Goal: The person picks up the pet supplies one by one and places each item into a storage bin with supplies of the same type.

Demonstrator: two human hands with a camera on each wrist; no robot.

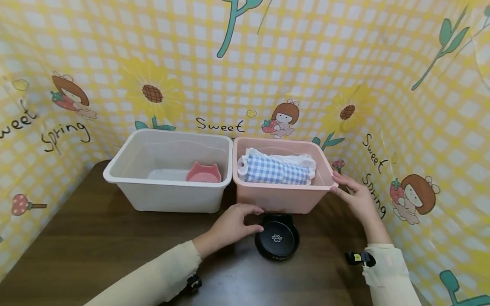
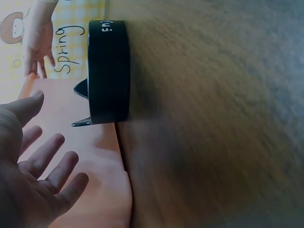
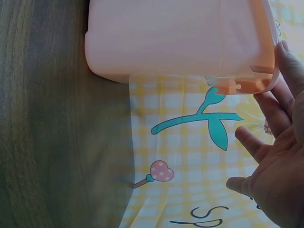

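Observation:
In the head view a black pet bowl (image 1: 277, 239) with a paw print sits on the table in front of a pink bin (image 1: 279, 199). My left hand (image 1: 235, 225) is beside the bowl's left edge, thumb and fingers spread; the left wrist view shows nothing held in that hand. My right hand (image 1: 357, 196) pinches the pink bin's right front rim corner between thumb and index finger, while its other fingers hang loose in the right wrist view. A rolled blue-and-white checked cloth (image 1: 279, 168) lies inside the pink bin.
A grey-white bin (image 1: 172, 195) stands left of the pink one, their rims side by side. Inside it is a pink cat-eared bowl (image 1: 203, 173). Yellow checked cloth (image 1: 214, 93) hangs behind and along both sides of the brown table (image 1: 153, 242).

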